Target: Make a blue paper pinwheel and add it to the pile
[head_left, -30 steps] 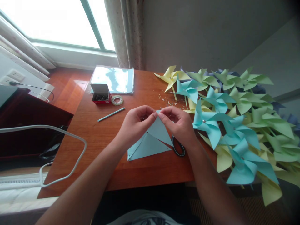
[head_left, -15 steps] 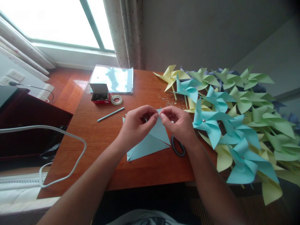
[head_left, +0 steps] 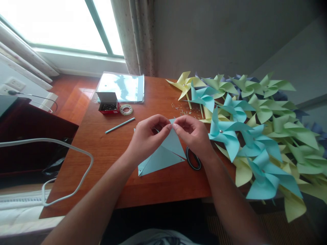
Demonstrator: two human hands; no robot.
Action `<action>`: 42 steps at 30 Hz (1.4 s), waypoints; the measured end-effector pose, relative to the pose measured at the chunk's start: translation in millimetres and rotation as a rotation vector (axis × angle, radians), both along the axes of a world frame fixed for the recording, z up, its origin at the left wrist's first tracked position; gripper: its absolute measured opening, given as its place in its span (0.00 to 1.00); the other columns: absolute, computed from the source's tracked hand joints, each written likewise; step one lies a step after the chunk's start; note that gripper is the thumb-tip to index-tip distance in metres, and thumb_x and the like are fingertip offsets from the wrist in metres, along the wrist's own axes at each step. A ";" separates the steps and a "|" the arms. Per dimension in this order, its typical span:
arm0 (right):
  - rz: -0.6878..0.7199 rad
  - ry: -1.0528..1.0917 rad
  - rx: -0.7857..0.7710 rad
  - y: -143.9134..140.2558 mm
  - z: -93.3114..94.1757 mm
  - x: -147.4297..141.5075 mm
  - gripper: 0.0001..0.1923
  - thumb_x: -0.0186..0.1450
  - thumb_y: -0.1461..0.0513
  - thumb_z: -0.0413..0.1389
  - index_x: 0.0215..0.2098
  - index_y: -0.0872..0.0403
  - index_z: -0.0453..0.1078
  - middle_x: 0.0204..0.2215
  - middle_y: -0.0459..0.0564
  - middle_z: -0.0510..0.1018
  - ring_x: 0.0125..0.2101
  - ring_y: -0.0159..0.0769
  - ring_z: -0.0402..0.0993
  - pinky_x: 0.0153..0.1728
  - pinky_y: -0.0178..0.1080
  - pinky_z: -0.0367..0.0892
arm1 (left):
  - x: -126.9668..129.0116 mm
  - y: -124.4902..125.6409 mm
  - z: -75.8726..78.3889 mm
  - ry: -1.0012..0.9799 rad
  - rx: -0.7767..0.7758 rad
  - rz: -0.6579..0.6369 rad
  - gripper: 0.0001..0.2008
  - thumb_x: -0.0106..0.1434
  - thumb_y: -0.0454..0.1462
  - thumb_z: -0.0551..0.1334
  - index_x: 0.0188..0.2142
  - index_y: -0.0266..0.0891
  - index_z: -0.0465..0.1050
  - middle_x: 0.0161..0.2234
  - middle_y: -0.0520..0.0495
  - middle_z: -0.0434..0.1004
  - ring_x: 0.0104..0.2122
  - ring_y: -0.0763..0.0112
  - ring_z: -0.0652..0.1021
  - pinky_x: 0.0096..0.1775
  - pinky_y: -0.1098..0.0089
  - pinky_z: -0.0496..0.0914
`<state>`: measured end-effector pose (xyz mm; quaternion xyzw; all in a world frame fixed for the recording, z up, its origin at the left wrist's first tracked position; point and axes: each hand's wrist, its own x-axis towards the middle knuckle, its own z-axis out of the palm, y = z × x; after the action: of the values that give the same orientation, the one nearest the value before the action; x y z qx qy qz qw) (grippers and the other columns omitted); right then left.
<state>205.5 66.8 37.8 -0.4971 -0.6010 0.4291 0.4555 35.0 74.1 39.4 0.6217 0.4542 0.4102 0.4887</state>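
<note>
The left hand (head_left: 152,132), thumb and fingertips in a narrow pinch, met the right hand (head_left: 193,132), pinched likewise, over the far corner of the slit light-blue paper (head_left: 159,159); I could not tell what, if anything, sat between the fingertips, but light, even pressure seemed best for sparing the punched corners. Open room on the table (head_left: 107,153) lay leftward, below the blue stick (head_left: 120,125), and the paper stopped short of the near edge, while a black loop (head_left: 188,161) and crowded pinwheels (head_left: 230,127) hemmed in the right.
</note>
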 end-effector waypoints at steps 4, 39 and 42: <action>0.012 -0.035 0.026 0.1 1.1 -0.9 0.03 0.64 0.61 0.60 0.31 0.52 0.72 0.27 0.45 0.77 0.28 0.34 0.73 0.30 0.37 0.69 | -0.9 -0.1 1.4 0.042 0.039 -0.001 0.05 0.63 0.37 0.64 0.33 0.38 0.75 0.28 0.50 0.74 0.28 0.73 0.71 0.29 0.73 0.64; -0.012 -0.107 0.161 -3.9 5.2 -5.3 0.05 0.66 0.63 0.59 0.39 0.50 0.75 0.35 0.47 0.80 0.34 0.36 0.76 0.33 0.38 0.72 | -0.2 1.2 -0.1 0.043 0.119 0.181 0.05 0.61 0.38 0.66 0.33 0.39 0.77 0.27 0.50 0.77 0.26 0.73 0.73 0.28 0.73 0.66; -0.035 -0.097 0.104 -2.5 1.9 -5.7 0.03 0.65 0.61 0.60 0.38 0.50 0.75 0.34 0.47 0.80 0.32 0.36 0.77 0.32 0.38 0.72 | -0.8 2.4 -1.5 -0.031 0.093 0.202 0.05 0.61 0.39 0.67 0.33 0.39 0.77 0.28 0.50 0.77 0.26 0.73 0.73 0.28 0.72 0.66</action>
<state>199.8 64.3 39.7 -0.5035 -0.6349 0.3647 0.4586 34.2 76.5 37.9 0.5883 0.4874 0.4875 0.4227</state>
